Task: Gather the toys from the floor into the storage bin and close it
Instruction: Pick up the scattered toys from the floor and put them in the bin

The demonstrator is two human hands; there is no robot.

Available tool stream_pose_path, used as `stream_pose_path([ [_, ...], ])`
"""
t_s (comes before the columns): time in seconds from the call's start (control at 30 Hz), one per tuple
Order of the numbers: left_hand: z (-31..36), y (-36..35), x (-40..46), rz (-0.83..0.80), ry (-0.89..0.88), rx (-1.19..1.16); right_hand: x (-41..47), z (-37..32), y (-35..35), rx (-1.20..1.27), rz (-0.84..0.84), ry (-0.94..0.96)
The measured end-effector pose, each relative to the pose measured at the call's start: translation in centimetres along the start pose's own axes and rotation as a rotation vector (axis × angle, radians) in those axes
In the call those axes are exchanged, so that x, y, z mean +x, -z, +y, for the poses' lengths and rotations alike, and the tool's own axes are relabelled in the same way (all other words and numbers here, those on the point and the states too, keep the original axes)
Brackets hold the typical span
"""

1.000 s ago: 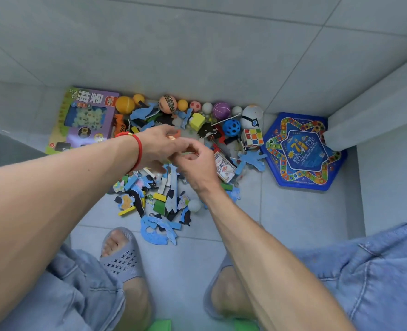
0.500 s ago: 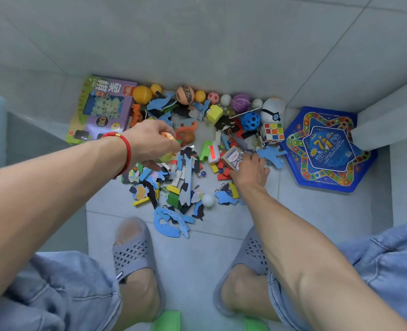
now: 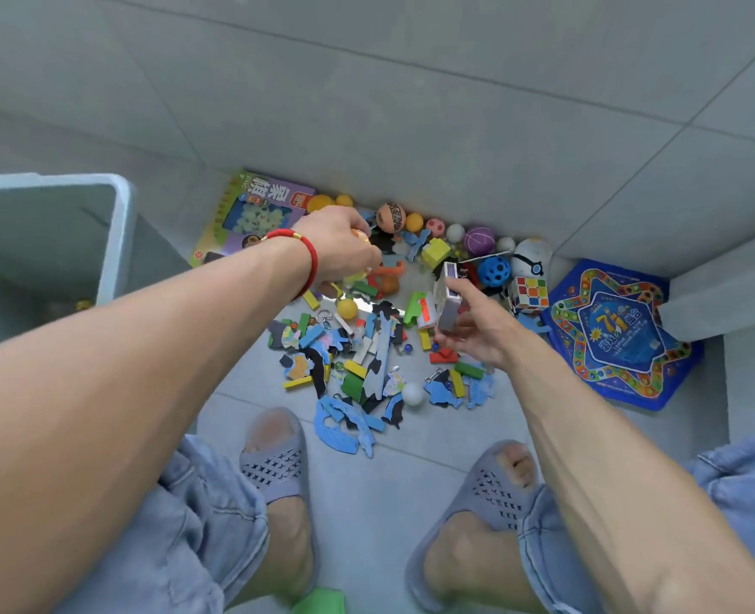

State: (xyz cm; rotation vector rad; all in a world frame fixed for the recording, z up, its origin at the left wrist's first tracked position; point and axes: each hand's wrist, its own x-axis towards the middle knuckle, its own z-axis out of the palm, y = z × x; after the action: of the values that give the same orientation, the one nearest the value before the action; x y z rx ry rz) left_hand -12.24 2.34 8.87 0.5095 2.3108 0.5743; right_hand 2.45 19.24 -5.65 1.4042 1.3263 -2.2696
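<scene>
Storage bin (image 3: 118, 241) sitting open at left, interior mostly hidden, small yellowish item in the bottom. Left hand (image 3: 340, 241) curling round small toys over the floor pile (image 3: 366, 347). Right hand (image 3: 477, 330) gripping a card box (image 3: 448, 299) just above the pile.

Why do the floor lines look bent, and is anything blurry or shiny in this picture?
Head view: the wide-angle lens bows the tile lines and stretches the forearms near the edges; light is soft and even, with faint shadows; the left hand and right hand are slightly smeared; a small bright glare sits on the floor among the toys; the storage bin rim looks soft.
</scene>
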Motion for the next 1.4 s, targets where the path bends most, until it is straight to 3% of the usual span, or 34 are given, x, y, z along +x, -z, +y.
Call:
stream_pose_path([
  [0.13, -1.0, 4.3, -4.2, 0.124, -0.137, 0.137, -3.8, -2.7, -5.5, -0.091, -0.192, -0.018],
  [0.2, -2.9, 7.5, -6.7, 0.149, -0.108, 0.029, -5.7, -3.6, -9.5, -0.280, -0.294, -0.022],
  [0.33, -12.3, 12.8, -12.3, 0.312, 0.078, -0.452, -9.9, -3.9, -19.3, -0.672, -0.454, 0.031],
  [0.47, -23.5, 13.6, -17.9, 0.537, 0.400, -0.632, -11.7, -2.7, -28.9, -0.743, -0.600, 0.099],
  [0.57, -27.9, 12.7, -20.7, 0.628, 0.517, -0.730, -12.6, -2.0, -34.6, -0.696, -0.606, 0.088],
  [0.7, -29.2, 11.5, -22.2, 0.696, 0.538, -0.566, -12.8, -1.4, -36.8, -0.774, -0.522, 0.179],
  [0.77, -28.2, 11.7, -22.2, 0.690, 0.499, -0.433, -12.5, -1.6, -35.6, -0.844, -0.511, 0.267],
  [0.87, -24.9, 13.0, -20.6, 0.676, 0.386, -0.413, -11.2, -2.5, -31.5, -0.890, -0.461, 0.394],
  [1.03, -14.8, 13.3, -16.2, 0.511, 0.082, -0.260, -8.3, -5.9, -20.1, -1.035, -0.170, 0.515],
  [1.3, -1.3, 4.9, -7.1, 0.128, -0.193, -0.015, -4.1, -7.8, 3.7, -1.024, 0.615, 0.267],
  [1.4, 2.0, 2.0, -4.1, -0.003, -0.236, 0.103, -2.1, -4.6, 10.4, -1.007, 0.727, 0.075],
])
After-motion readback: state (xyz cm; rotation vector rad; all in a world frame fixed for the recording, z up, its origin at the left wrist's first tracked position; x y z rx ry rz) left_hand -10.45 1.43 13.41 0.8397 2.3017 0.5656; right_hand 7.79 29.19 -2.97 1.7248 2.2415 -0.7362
